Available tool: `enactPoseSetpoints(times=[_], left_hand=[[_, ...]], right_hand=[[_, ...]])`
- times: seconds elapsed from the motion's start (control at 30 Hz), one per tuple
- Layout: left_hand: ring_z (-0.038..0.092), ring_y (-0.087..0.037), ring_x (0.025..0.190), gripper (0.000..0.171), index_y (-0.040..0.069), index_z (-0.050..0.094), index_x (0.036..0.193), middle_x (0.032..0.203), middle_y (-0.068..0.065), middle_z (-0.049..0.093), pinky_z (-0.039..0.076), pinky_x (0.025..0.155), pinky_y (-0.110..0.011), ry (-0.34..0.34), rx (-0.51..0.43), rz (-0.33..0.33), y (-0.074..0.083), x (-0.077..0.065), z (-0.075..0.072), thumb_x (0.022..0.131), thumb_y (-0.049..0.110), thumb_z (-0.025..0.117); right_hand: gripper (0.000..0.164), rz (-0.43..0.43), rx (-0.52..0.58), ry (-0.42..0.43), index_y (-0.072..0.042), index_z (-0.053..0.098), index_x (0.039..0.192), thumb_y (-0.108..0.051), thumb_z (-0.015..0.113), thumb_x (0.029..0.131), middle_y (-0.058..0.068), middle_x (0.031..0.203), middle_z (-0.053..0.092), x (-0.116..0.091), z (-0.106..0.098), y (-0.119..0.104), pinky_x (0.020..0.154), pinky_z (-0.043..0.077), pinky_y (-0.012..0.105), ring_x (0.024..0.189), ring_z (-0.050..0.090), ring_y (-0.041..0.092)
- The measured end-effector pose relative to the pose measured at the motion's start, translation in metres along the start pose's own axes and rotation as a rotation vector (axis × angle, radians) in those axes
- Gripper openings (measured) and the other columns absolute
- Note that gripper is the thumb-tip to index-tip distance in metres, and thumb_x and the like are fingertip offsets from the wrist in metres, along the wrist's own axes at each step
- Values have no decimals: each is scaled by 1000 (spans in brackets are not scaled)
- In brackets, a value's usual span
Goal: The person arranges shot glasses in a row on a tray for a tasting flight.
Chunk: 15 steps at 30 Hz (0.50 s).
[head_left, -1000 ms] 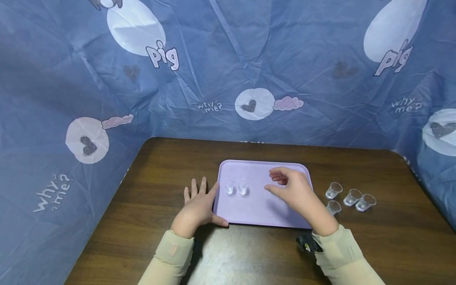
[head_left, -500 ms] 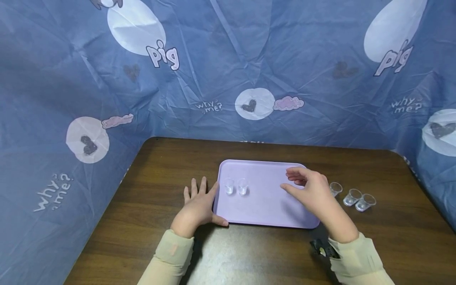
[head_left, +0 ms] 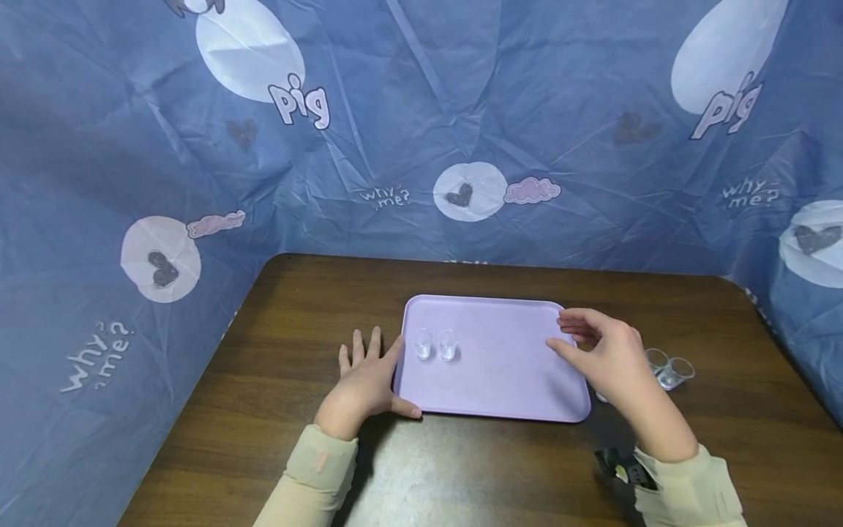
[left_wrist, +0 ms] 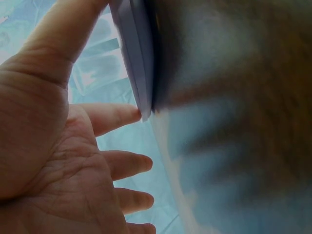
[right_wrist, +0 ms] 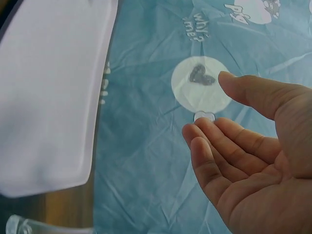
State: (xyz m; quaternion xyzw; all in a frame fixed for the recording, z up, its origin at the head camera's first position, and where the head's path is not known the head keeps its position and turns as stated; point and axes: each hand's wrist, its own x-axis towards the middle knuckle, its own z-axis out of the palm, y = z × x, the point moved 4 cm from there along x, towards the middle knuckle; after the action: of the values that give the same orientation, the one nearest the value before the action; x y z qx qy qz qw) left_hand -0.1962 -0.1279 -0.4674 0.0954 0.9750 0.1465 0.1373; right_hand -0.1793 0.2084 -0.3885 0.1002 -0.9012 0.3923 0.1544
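Observation:
My left hand (head_left: 361,391) is spread at the left edge of a lilac tray (head_left: 507,373). Its index fingertip and thumb touch the tray's rim, as the left wrist view also shows with the tray edge (left_wrist: 134,58). Two small clear shot glasses (head_left: 424,344) stand upright side by side on the tray's left part. Above the tray's right edge hovers my right hand (head_left: 609,359), fingers gently bent, thumb apart, nothing between them. In the right wrist view the same hand (right_wrist: 253,151) has a visible gap between thumb and fingers.
Right of the tray, more clear shot glasses (head_left: 675,374) stand on the brown wooden table (head_left: 461,476), partly hidden behind my right hand and forearm. One glass (right_wrist: 29,226) shows at the lower left of the right wrist view. A blue printed cloth (head_left: 369,146) surrounds the table.
My right hand has moved right, from over the tray to its right edge, covering some of the glasses there. The left hand, tray and two glasses on it have stayed put.

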Motion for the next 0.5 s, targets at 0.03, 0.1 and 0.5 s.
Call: enactPoseSetpoints(times=[0.03,0.1,0.5], left_hand=[[-2,-55,147,131,15,30,162,164,-29,11,2,113,-69,-1,2,-1,0,0,0,57,60,94],[-2,-55,147,131,15,30,162,164,-29,11,2,113,-69,-2,4,-4,0,0,0,56,60,94],[-2,-55,147,131,15,31,162,164,-29,11,1,113,-69,1,-1,-2,0,0,0,56,60,94]], right_hand=[[38,4,-2,4,-1,73,113,-8,89,79,8,99,75,-1,-2,0,75,55,20,89,71,21],[38,11,-7,9,-1,73,113,-8,89,79,9,99,75,-2,-5,2,74,54,19,88,71,22],[40,30,-40,42,0,73,114,-9,89,79,12,102,75,-9,-22,11,77,52,14,89,70,23]])
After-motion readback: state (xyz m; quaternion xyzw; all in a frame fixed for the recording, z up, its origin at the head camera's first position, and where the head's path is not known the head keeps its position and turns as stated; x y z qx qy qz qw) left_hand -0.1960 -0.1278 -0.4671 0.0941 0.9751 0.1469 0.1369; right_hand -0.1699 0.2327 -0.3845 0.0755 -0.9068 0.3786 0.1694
